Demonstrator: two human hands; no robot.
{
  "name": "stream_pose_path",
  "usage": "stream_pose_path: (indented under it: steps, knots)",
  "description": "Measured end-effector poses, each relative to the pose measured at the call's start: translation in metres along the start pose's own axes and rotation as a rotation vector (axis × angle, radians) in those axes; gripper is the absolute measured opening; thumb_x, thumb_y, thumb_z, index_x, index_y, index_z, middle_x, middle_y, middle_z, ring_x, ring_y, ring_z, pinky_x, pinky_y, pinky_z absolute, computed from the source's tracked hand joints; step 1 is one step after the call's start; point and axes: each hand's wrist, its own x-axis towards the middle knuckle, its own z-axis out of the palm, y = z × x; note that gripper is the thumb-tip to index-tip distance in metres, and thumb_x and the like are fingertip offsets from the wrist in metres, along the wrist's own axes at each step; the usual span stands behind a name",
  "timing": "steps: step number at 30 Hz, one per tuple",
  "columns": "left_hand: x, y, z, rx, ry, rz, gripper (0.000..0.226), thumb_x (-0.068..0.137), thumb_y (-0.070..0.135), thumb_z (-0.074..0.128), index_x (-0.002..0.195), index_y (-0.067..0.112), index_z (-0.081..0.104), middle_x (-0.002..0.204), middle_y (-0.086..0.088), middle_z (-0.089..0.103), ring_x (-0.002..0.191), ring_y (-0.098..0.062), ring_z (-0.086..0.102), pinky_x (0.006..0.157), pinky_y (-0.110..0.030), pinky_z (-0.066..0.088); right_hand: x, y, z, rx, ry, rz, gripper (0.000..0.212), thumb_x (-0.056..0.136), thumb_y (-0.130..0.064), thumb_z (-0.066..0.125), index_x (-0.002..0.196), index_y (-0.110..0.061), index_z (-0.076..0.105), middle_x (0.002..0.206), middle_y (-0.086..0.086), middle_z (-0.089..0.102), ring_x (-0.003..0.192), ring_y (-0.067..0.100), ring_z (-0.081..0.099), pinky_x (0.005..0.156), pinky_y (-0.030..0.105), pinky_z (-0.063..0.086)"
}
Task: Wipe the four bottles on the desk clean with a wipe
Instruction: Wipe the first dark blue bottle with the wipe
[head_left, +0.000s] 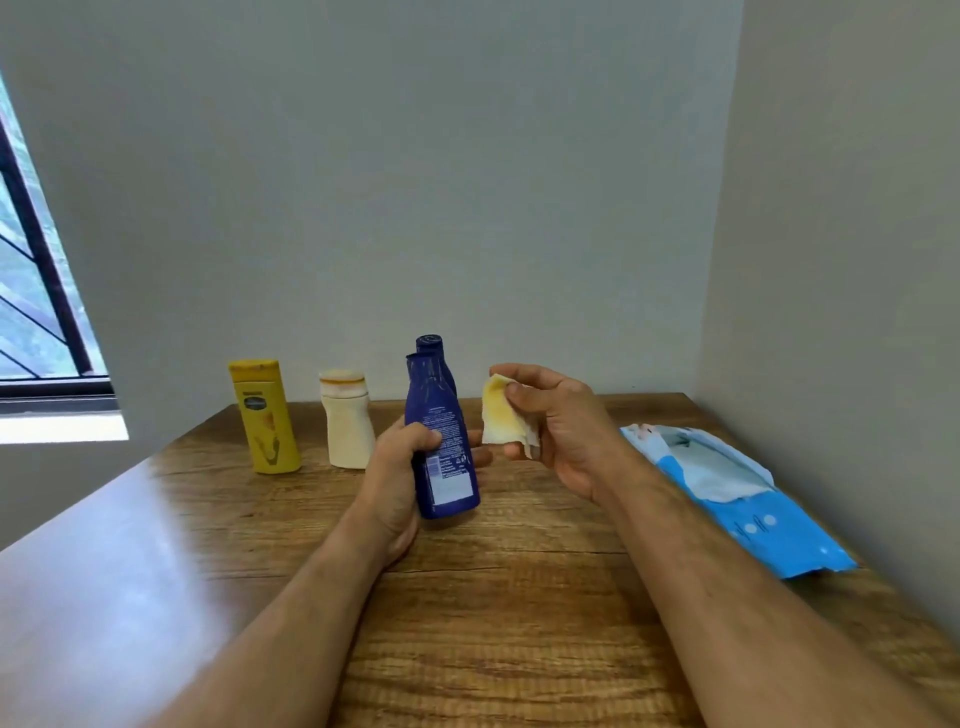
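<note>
**Stained wipe, tilted bottle — where this could slip**

My left hand (400, 467) has its grip curled round the lower body of the dark blue plastic bottle with the printed back label (441, 441), held tilted above the wooden worktop (519, 597). My right hand (550, 421) pinches a small folded white wipe, stained yellow-orange (501, 415), just beside the bottle and not touching it.

The risk I see is the wipe itself: already soiled, it may smear residue onto the blue plastic rather than lift it. The low hold could also let the top swing if I rub hard near the cap.

A second dark blue bottle (431, 345) stands right behind the held one, mostly hidden — a careless stroke could knock it. To the left stand a yellow flip-cap bottle (265, 415) and a cream squat bottle with an orange-stained cap (347, 421), well apart from my hands. The open blue wipes packet (727, 483) lies to the right by the wall, within reach for a fresh sheet.
</note>
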Motion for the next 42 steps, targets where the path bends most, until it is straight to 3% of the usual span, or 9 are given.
stream_pose_path:
  steps: [6, 12, 17, 21, 24, 28, 32, 34, 42]
  knots:
    - [-0.003, -0.001, 0.005, -0.06, -0.043, -0.036, 0.04, 0.085, 0.011, 0.046, 0.124, 0.007, 0.056, 0.078, -0.014, 0.071, 0.064, -0.028, 0.069, 0.059, -0.042, 0.061, 0.002, 0.005, 0.008, -0.048, -0.029, -0.01, 0.018, 0.086, 0.001, 0.068, 0.101, -0.01, 0.066, 0.096, 0.014, 0.067, 0.069, 0.018, 0.068, 0.044, 0.023, 0.052]
    - [-0.004, 0.002, 0.008, -0.125, 0.017, -0.024, 0.028, 0.098, 0.019, 0.036, 0.109, 0.007, 0.059, 0.069, -0.01, 0.07, 0.058, -0.024, 0.067, 0.05, -0.037, 0.058, 0.004, 0.01, 0.009, -0.055, -0.07, 0.002, 0.027, 0.085, 0.012, 0.063, 0.1, -0.01, 0.07, 0.106, 0.016, 0.068, 0.089, 0.023, 0.068, 0.062, 0.028, 0.059]
    - [-0.003, 0.004, 0.007, -0.107, 0.055, 0.032, 0.04, 0.102, 0.031, 0.033, 0.102, 0.009, 0.065, 0.077, -0.011, 0.069, 0.061, -0.023, 0.064, 0.053, -0.034, 0.053, 0.003, 0.011, 0.009, -0.063, -0.089, 0.038, 0.036, 0.08, 0.008, 0.071, 0.108, -0.013, 0.061, 0.122, 0.021, 0.061, 0.106, 0.036, 0.065, 0.065, 0.046, 0.062]
    - [-0.003, 0.004, 0.008, -0.088, 0.029, 0.021, 0.04, 0.101, 0.033, 0.035, 0.106, 0.008, 0.066, 0.08, -0.014, 0.068, 0.065, -0.026, 0.063, 0.056, -0.035, 0.053, -0.007, 0.008, 0.019, -0.407, -0.024, -0.166, 0.031, 0.08, -0.004, 0.077, 0.098, -0.021, 0.057, 0.098, 0.006, 0.07, 0.081, 0.017, 0.072, 0.052, 0.027, 0.056]
    - [-0.002, 0.003, 0.009, -0.077, 0.02, 0.021, 0.04, 0.1, 0.032, 0.036, 0.107, 0.007, 0.066, 0.081, -0.015, 0.069, 0.065, -0.027, 0.064, 0.053, -0.036, 0.055, -0.007, 0.012, 0.027, -0.723, 0.104, -0.402, 0.034, 0.079, -0.013, 0.08, 0.091, -0.031, 0.053, 0.096, -0.005, 0.06, 0.082, 0.003, 0.058, 0.052, 0.01, 0.047]
    - [0.001, 0.003, 0.012, -0.108, 0.013, 0.027, 0.04, 0.1, 0.03, 0.034, 0.097, 0.009, 0.068, 0.075, -0.012, 0.07, 0.062, -0.024, 0.065, 0.056, -0.035, 0.053, -0.006, 0.021, 0.029, -0.994, 0.113, -0.659, 0.012, 0.088, -0.025, 0.072, 0.094, -0.027, 0.062, 0.095, -0.01, 0.056, 0.088, 0.002, 0.055, 0.074, 0.012, 0.047]
    - [0.008, 0.004, 0.01, -0.223, 0.043, 0.064, 0.041, 0.101, 0.029, 0.035, 0.1, 0.007, 0.07, 0.084, -0.013, 0.072, 0.075, -0.024, 0.069, 0.074, -0.038, 0.053, -0.007, 0.026, 0.026, -1.303, 0.009, -0.758, 0.047, 0.089, -0.051, 0.061, 0.127, -0.024, 0.063, 0.11, -0.009, 0.059, 0.102, 0.006, 0.047, 0.091, 0.023, 0.045]
    - [0.01, 0.005, 0.009, -0.235, 0.052, 0.072, 0.042, 0.102, 0.03, 0.034, 0.099, 0.008, 0.07, 0.082, -0.012, 0.071, 0.072, -0.023, 0.069, 0.07, -0.035, 0.055, -0.007, 0.026, 0.025, -1.352, -0.007, -0.761, 0.056, 0.085, -0.054, 0.065, 0.132, -0.024, 0.06, 0.116, -0.007, 0.055, 0.107, 0.007, 0.044, 0.095, 0.021, 0.041]
    - [0.008, 0.005, 0.013, -0.127, -0.019, 0.037, 0.043, 0.102, 0.036, 0.032, 0.099, 0.009, 0.065, 0.071, -0.009, 0.069, 0.059, -0.023, 0.065, 0.057, -0.035, 0.053, 0.0, 0.025, 0.027, -1.081, 0.277, -0.982, 0.02, 0.094, -0.015, 0.064, 0.111, -0.012, 0.071, 0.106, -0.001, 0.062, 0.095, 0.006, 0.057, 0.085, 0.012, 0.047]
